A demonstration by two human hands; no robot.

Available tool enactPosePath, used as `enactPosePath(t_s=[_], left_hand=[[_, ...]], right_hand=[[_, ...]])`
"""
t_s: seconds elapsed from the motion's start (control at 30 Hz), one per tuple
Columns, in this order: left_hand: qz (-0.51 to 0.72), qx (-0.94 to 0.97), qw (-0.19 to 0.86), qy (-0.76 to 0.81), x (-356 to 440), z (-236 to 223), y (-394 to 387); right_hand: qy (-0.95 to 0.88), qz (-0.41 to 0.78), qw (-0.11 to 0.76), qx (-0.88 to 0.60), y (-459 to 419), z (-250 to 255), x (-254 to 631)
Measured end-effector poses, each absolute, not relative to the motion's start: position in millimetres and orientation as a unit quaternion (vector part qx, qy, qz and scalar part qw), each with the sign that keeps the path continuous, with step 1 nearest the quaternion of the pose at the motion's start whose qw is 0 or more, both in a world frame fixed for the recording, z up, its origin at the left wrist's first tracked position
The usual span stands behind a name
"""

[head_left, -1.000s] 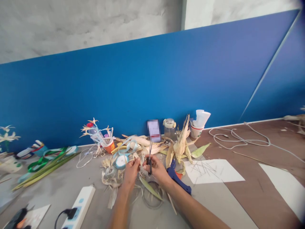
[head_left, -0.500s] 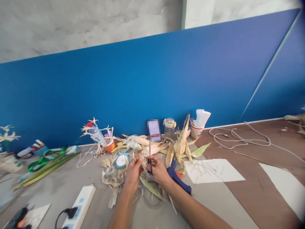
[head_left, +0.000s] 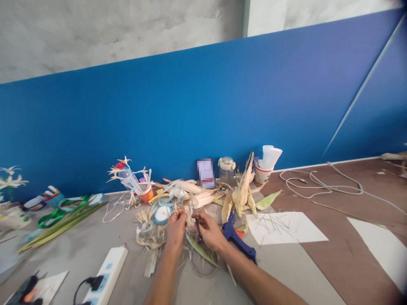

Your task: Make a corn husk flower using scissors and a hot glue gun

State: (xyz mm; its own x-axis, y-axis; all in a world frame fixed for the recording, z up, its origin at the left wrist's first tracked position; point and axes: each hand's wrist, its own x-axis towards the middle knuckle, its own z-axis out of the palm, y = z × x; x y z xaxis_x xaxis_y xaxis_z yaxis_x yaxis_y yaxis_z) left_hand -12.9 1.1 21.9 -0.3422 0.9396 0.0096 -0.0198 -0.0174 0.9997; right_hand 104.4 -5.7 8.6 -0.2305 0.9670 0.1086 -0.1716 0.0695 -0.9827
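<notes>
My right hand [head_left: 208, 231] grips a pair of scissors [head_left: 197, 224] with dark handles, its blades pointing up and away from me. Close beside it on the left, the fingers of my left hand [head_left: 176, 228] are pinched together; what they hold is too small to make out, though pale husk scraps show around the fingertips. Dried corn husks [head_left: 205, 198] lie heaped just beyond both hands. A roll of light blue ribbon [head_left: 163, 214] sits left of my left hand. Under my wrists is a green husk leaf [head_left: 201, 250].
Right of my right arm lies a blue glue gun [head_left: 239, 240], then white paper [head_left: 295, 226] bearing thin wires. A clear jar [head_left: 227, 171] and a paper cup [head_left: 263, 173] stand by the blue partition [head_left: 178, 123]. A power strip [head_left: 110, 271] lies front left.
The scissors have tilted leftward at the tip, and my right hand has turned slightly. My left hand has shifted a little to the left, widening the gap between the hands.
</notes>
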Motion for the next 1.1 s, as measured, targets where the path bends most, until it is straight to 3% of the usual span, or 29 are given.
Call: enactPosePath(t_s=[0.2, 0.6, 1.1], left_hand=[[0.606, 0.387, 0.401, 0.567, -16, 23, 1], [0.608, 0.374, 0.412, 0.566, -15, 25, 0], [0.622, 0.355, 0.435, 0.545, -15, 23, 2]], right_hand=[[-0.644, 0.465, 0.422, -0.437, -17, 17, 105], [-0.655, 0.476, 0.390, -0.438, -17, 17, 105], [-0.638, 0.506, 0.416, -0.405, -14, 8, 101]])
